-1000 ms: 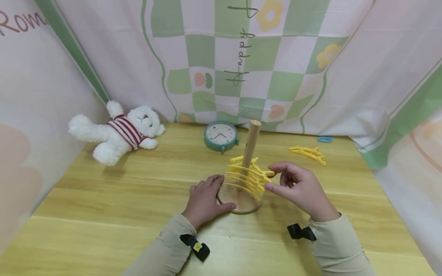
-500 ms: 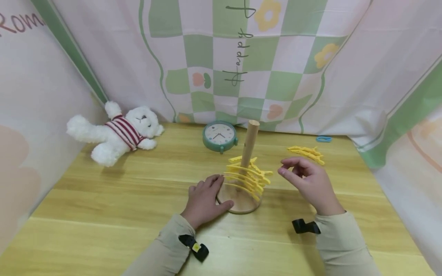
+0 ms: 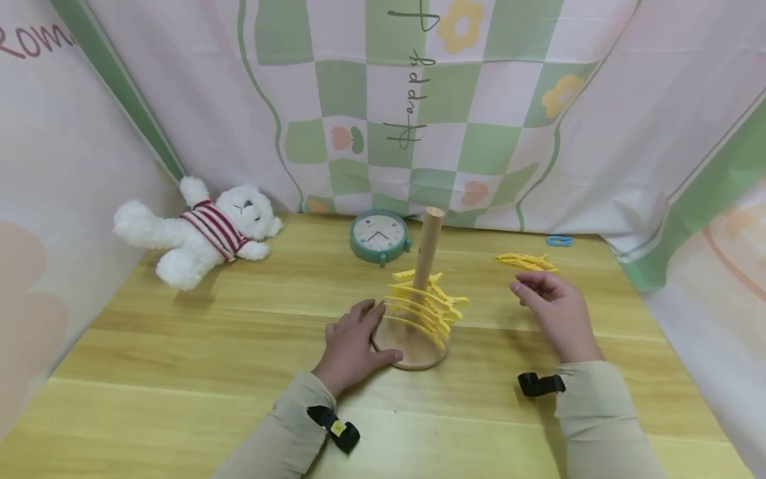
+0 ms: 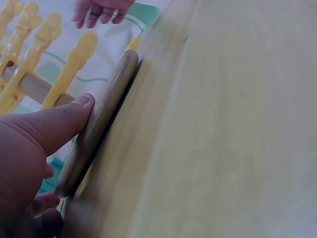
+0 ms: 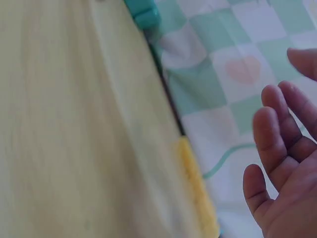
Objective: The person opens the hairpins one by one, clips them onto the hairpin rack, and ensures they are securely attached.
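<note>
A wooden stand (image 3: 413, 358) with a round base and an upright post carries several slim, curved yellow plastic clips (image 3: 421, 313), set one above another around the post. My left hand (image 3: 353, 346) holds the left side of the base. In the left wrist view its thumb (image 4: 59, 121) lies on the base, while the other fingers reach around the edge, partly hidden. My right hand (image 3: 559, 313) is in the air right of the stand, fingers loosely bent, holding nothing. Beyond it, loose yellow clips (image 3: 519, 259) lie on the table, partly overlapped by the fingertips in the head view.
A teal alarm clock (image 3: 379, 236) lies face up behind the stand. To the back left rests a white plush bear (image 3: 212, 229) in a striped shirt. A small blue loop-shaped item (image 3: 559, 241) lies at the back right. Patterned cloth (image 3: 391, 143) hangs along the table's far edge.
My right hand has let go of a yellow clip on the post and moved right, toward the loose clips. My left hand has stayed on the base.
</note>
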A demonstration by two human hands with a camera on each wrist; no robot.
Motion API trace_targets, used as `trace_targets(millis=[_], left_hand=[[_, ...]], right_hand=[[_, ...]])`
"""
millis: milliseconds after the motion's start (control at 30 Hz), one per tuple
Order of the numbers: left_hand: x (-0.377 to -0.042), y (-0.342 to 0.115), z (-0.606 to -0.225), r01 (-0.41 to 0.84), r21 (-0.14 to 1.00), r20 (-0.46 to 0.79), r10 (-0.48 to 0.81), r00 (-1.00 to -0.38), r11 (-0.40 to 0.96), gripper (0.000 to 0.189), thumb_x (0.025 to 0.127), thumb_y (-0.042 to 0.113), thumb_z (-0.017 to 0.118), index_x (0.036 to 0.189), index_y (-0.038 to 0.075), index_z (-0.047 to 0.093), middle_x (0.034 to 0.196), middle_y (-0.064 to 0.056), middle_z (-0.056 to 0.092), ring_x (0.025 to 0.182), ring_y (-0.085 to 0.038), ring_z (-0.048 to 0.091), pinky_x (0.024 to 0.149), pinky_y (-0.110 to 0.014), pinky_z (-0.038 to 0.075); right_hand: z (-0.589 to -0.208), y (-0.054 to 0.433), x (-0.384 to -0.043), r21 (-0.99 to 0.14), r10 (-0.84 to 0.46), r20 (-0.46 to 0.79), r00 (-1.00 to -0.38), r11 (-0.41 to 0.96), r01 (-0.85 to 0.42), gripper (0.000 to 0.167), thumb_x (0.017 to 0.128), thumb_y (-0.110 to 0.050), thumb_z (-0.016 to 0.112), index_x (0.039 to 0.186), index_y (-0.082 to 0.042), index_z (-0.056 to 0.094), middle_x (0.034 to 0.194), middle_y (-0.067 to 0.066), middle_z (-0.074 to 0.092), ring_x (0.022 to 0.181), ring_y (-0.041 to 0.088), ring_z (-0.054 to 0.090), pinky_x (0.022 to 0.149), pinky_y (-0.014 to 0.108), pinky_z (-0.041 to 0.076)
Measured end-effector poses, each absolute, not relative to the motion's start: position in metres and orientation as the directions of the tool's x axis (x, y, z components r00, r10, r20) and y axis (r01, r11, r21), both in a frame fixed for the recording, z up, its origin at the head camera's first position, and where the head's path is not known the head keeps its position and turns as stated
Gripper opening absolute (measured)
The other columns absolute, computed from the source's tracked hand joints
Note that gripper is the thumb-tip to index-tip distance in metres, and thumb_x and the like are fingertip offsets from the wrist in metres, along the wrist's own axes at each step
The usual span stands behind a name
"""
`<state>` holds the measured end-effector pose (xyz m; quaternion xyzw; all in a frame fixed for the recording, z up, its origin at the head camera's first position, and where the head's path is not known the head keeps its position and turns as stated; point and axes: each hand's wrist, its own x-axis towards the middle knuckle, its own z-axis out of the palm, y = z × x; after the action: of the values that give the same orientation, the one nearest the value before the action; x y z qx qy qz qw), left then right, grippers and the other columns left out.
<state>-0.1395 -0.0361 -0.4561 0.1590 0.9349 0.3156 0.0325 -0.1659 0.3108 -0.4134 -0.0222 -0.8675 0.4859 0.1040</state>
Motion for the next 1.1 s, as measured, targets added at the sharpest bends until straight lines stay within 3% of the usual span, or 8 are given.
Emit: trace_targets(millis=[133, 267, 467, 600, 767, 833, 1000, 1100], left_hand=[[-0.140, -0.038, -0.457, 0.292, 0.597, 0.034, 0.340, -0.940, 0.747, 0.077, 0.089, 0.050, 0.072, 0.153, 0.017, 0.044, 0.157, -0.009, 0.038, 0.131, -0.034, 0.044, 0.096, -0.053, 0.028], [-0.141, -0.040, -0.458, 0.307, 0.588, 0.030, 0.359, -0.933, 0.748, 0.073, 0.092, 0.050, 0.067, 0.153, 0.017, 0.044, 0.158, -0.010, 0.038, 0.131, -0.034, 0.045, 0.096, -0.053, 0.029], [-0.147, -0.044, -0.457, 0.315, 0.545, 0.029, 0.359, -0.933, 0.777, 0.072, 0.088, 0.056, 0.069, 0.148, 0.019, 0.051, 0.154, -0.006, 0.045, 0.124, -0.037, 0.057, 0.097, -0.053, 0.045], [-0.150, -0.044, -0.456, 0.317, 0.559, 0.021, 0.370, -0.929, 0.766, 0.073, 0.088, 0.055, 0.070, 0.148, 0.018, 0.052, 0.154, -0.005, 0.045, 0.124, -0.037, 0.058, 0.095, -0.053, 0.048], [-0.152, -0.046, -0.457, 0.314, 0.597, 0.026, 0.374, -0.927, 0.738, 0.074, 0.088, 0.050, 0.072, 0.148, 0.013, 0.050, 0.155, -0.007, 0.043, 0.132, -0.036, 0.051, 0.102, -0.054, 0.044], [-0.152, -0.047, -0.457, 0.313, 0.610, 0.027, 0.376, -0.926, 0.728, 0.074, 0.089, 0.048, 0.073, 0.149, 0.012, 0.050, 0.156, -0.008, 0.042, 0.133, -0.037, 0.050, 0.103, -0.054, 0.043], [-0.152, -0.046, -0.456, 0.321, 0.628, 0.034, 0.387, -0.921, 0.709, 0.073, 0.090, 0.046, 0.072, 0.150, 0.011, 0.048, 0.157, -0.010, 0.040, 0.128, -0.040, 0.053, 0.101, -0.056, 0.045], [-0.151, -0.045, -0.455, 0.325, 0.631, 0.037, 0.391, -0.920, 0.705, 0.074, 0.090, 0.046, 0.072, 0.150, 0.010, 0.047, 0.158, -0.011, 0.039, 0.126, -0.041, 0.055, 0.099, -0.056, 0.045]], right_hand=[[-0.424, 0.323, -0.168, -0.830, 0.203, 0.114, -0.973, 0.558, 0.019, 0.049, 0.096, -0.038, 0.068, 0.128, -0.001, 0.063, 0.106, -0.007, 0.067, 0.091, 0.003, 0.060, 0.074, 0.014, 0.049], [-0.431, 0.331, -0.169, -0.827, 0.243, 0.062, -0.968, 0.556, 0.087, 0.052, 0.097, -0.035, 0.068, 0.135, 0.000, 0.059, 0.123, 0.010, 0.063, 0.091, -0.002, 0.056, 0.072, 0.013, 0.046], [-0.439, 0.337, -0.170, -0.844, 0.274, -0.041, -0.961, 0.506, 0.180, 0.064, 0.097, -0.038, 0.066, 0.145, 0.000, 0.048, 0.140, 0.021, 0.052, 0.098, -0.004, 0.049, 0.074, 0.013, 0.045], [-0.444, 0.344, -0.172, -0.836, 0.293, -0.063, -0.954, 0.507, 0.211, 0.071, 0.098, -0.041, 0.064, 0.151, -0.002, 0.039, 0.143, 0.022, 0.049, 0.114, 0.015, 0.052, 0.080, 0.018, 0.045], [-0.446, 0.351, -0.180, -0.850, 0.269, -0.064, -0.961, 0.490, 0.194, 0.079, 0.098, -0.041, 0.063, 0.157, -0.003, 0.027, 0.159, 0.023, 0.030, 0.143, 0.042, 0.030, 0.111, 0.050, 0.033], [-0.448, 0.353, -0.184, -0.849, 0.288, -0.059, -0.956, 0.489, 0.199, 0.080, 0.097, -0.040, 0.064, 0.158, -0.004, 0.027, 0.161, 0.021, 0.028, 0.144, 0.042, 0.028, 0.112, 0.055, 0.030], [-0.454, 0.358, -0.197, -0.838, 0.453, -0.031, -0.891, 0.474, 0.270, 0.072, 0.094, -0.034, 0.069, 0.154, -0.009, 0.038, 0.152, 0.017, 0.038, 0.123, 0.027, 0.043, 0.093, 0.036, 0.040], [-0.454, 0.362, -0.203, -0.841, 0.503, -0.045, -0.863, 0.448, 0.304, 0.072, 0.093, -0.029, 0.069, 0.154, -0.009, 0.036, 0.156, 0.019, 0.028, 0.127, 0.029, 0.038, 0.101, 0.041, 0.039]])
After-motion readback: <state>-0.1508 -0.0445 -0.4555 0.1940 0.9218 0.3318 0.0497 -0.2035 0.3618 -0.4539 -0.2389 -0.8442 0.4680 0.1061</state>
